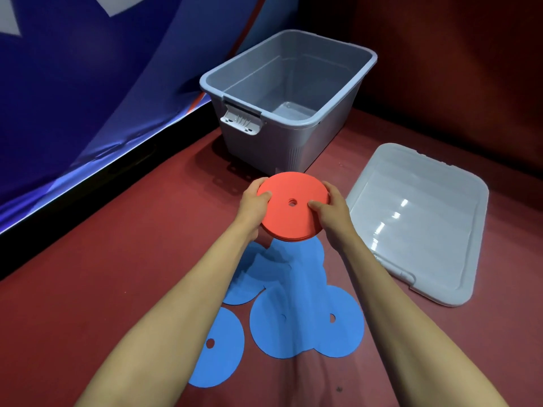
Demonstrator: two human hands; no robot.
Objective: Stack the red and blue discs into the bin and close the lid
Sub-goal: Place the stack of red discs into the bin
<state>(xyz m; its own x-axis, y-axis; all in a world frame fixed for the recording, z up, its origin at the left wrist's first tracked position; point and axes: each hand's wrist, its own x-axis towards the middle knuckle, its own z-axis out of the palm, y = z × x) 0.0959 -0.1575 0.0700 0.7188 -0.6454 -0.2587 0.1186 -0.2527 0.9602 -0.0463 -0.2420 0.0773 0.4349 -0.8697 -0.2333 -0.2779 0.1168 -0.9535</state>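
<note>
the red floor mat (123, 274) took up most of the view, with a blue banner (88, 83) leaning along its left edge. the grey bin (296, 142) stood open at the back, nothing inside that i could see, white latch (240, 120) hanging at its near-left end. the lid (417, 227) lay flat on the mat to the bin's right, apart from it. blue discs (305, 318) lay loose and overlapping on the mat below the person's arms, one off to the left by itself. the red discs (293, 212) were gathered in a thin stack, held above the mat just in front of the bin. left hand (255, 205) gripped the stack's left rim, thumb on top and fingers curled under. right hand (330, 211) gripped the right rim the same way, thumb lying near the centre hole.

risks, as i judged them: the stack was pinched only at the edges, so tilting it over the bin rim could fan the discs out or let lower ones slide free. dropping it from height could scatter the stack instead of leaving it neat. the blue discs were not collected yet.
</note>
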